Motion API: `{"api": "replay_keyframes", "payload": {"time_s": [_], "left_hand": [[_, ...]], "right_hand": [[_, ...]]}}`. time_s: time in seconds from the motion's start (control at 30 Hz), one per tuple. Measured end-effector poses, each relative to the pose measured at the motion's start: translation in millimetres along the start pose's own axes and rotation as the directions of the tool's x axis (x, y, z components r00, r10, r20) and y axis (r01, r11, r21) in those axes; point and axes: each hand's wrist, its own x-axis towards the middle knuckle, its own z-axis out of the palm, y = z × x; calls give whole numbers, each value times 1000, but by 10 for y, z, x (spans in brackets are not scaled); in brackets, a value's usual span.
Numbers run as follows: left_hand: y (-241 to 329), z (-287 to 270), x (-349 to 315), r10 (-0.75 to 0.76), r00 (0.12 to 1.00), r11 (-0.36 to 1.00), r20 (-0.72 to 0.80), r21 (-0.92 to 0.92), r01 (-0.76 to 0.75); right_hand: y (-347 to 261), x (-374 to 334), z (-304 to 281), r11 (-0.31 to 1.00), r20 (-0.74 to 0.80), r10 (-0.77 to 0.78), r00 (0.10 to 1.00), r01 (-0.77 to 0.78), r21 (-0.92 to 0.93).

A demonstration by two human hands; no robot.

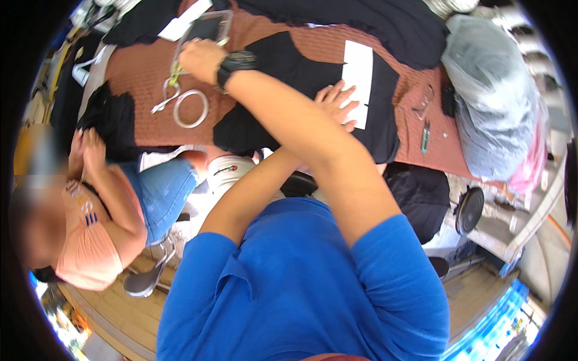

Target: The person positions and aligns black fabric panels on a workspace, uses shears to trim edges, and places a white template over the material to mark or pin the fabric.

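Observation:
My arms cross over the table. My left hand [337,107] lies with fingers spread on a white paper strip [359,72] and the black cut fabric [301,75] beneath it. My right hand [203,59], with a black watch at the wrist, reaches to the far left. Its fingers are curled at the edge of a clear plastic tray [227,27] with something dark in it; what they grip is hidden. Just below this hand are a small yellow-green item [175,76] and a white looped object [161,107]. A white ring [177,114] lies near them on the brown cloth.
At left sits a co-worker [96,240], hands by some black fabric [111,117]. Glasses [425,103] and a slim green tool [425,137] lie on the brown table cloth [445,153] at right. A large grey plastic bag [490,96] stands beside them. More black cloth [361,18] covers the far side.

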Motion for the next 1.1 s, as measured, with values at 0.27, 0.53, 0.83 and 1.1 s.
{"api": "replay_keyframes", "payload": {"time_s": [0.27, 0.53, 0.83, 1.1], "left_hand": [[54, -99, 33, -33, 999, 999, 9, 18, 32], [50, -90, 20, -25, 1000, 999, -5, 36, 25], [43, -31, 32, -15, 1000, 1000, -9, 5, 15], [104, -53, 21, -75, 995, 973, 61, 223, 60]], "right_hand": [[-44, 166, 113, 1000, 213, 14, 977, -19, 20], [-19, 150, 257, 1000, -30, -8, 1000, 7, -18], [-86, -571, -570, 772, -378, 292, 879, 17, 635], [420, -2480, -1596, 103, 73, 756, 651, -228, 968]]}}
